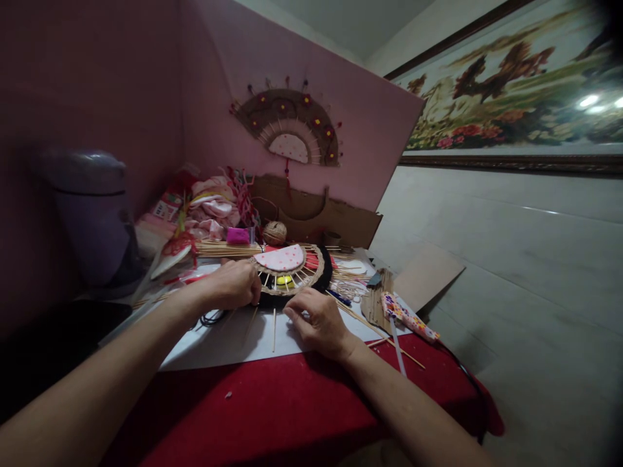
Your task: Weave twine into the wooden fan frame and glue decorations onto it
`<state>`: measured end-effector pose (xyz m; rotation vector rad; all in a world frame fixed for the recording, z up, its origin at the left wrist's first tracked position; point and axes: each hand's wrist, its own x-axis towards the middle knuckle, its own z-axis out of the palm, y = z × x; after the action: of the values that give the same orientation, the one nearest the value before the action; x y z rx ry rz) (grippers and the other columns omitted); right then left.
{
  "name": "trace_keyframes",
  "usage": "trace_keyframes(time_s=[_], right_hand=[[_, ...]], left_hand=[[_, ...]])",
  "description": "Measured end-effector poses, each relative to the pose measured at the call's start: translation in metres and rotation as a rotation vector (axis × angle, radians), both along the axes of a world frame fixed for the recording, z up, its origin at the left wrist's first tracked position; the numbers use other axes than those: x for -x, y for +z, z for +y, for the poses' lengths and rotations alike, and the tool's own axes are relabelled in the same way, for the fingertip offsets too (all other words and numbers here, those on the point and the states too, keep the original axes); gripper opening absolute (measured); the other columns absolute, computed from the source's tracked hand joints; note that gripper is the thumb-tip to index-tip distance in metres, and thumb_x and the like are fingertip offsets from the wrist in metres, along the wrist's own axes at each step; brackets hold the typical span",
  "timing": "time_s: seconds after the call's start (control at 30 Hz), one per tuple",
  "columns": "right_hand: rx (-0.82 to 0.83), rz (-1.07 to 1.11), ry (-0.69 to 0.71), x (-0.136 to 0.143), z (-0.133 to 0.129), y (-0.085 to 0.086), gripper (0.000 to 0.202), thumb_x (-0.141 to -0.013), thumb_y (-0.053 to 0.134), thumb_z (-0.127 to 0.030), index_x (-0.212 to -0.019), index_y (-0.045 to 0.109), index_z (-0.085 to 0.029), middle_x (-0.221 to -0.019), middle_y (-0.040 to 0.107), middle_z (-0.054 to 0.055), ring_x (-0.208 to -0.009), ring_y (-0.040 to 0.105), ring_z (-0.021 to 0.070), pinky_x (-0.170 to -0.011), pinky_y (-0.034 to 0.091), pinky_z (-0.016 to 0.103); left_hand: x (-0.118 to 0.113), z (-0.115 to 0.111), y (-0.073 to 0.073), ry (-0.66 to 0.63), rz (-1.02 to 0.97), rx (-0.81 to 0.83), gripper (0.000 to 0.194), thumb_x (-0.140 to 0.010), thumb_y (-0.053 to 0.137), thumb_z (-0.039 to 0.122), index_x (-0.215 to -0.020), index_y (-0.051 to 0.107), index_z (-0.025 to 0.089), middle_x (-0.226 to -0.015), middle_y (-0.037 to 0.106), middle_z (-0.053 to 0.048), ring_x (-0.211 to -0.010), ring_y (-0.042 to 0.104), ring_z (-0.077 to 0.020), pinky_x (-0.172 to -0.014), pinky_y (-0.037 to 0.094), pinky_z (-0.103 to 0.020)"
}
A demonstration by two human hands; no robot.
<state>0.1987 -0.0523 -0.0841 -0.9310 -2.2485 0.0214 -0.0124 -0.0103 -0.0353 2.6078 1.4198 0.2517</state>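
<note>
A half-round handmade fan (311,277) lies on white paper, its black outer band toward me. It has a pink dotted half-circle (280,259), a twine-brown ring and thin wooden ribs. My left hand (233,285) is closed, knuckles up, at the fan's left near edge; its fingertips are mostly hidden. Against the near right part of the black band, my right hand (318,321) is curled, thumb near the forefinger. Whatever it pinches is too small to make out. Between the hands, a thin wooden stick (274,331) points toward me from the band.
Behind the fan are a twine ball (275,233), a magenta packet (238,235) and bundled sticks (226,249). At right lie corrugated cardboard (377,308) and a flower-patterned glue gun (409,318). A finished fan (292,123) hangs on a pink board. Red cloth (272,402) covers the table.
</note>
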Motion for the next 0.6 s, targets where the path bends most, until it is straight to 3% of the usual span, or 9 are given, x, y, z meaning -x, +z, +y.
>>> trace_keyframes(time_s=[0.2, 0.43, 0.6], right_hand=[[-0.008, -0.011, -0.104, 0.0, 0.002, -0.001, 0.014, -0.086, 0.055, -0.023, -0.077, 0.065, -0.02, -0.079, 0.067, 0.003, -0.075, 0.058, 0.0145, -0.068, 0.042, 0.025], [-0.027, -0.039, -0.323, -0.001, 0.003, -0.002, 0.017, -0.086, 0.055, -0.027, -0.076, 0.067, -0.021, -0.073, 0.066, 0.002, -0.069, 0.058, 0.015, -0.063, 0.038, 0.025], [-0.045, -0.046, -0.356, -0.001, 0.003, -0.003, 0.017, -0.087, 0.055, -0.029, -0.077, 0.067, -0.022, -0.072, 0.066, 0.002, -0.069, 0.059, 0.0153, -0.062, 0.037, 0.025]], left_hand=[[0.0, 0.003, -0.003, -0.018, -0.062, 0.012, 0.034, -0.054, 0.046, 0.005, -0.058, 0.073, 0.026, -0.06, 0.068, 0.002, -0.064, 0.058, -0.0144, -0.066, 0.04, -0.024], [0.008, 0.01, 0.0, 0.068, -0.346, -0.128, 0.035, -0.061, 0.046, 0.01, -0.08, 0.075, 0.017, -0.072, 0.071, -0.002, -0.067, 0.06, -0.014, -0.064, 0.042, -0.023], [0.011, 0.015, -0.003, 0.093, -0.384, -0.034, 0.032, -0.06, 0.048, 0.012, -0.079, 0.074, 0.016, -0.068, 0.069, -0.002, -0.064, 0.059, -0.0137, -0.061, 0.042, -0.023]])
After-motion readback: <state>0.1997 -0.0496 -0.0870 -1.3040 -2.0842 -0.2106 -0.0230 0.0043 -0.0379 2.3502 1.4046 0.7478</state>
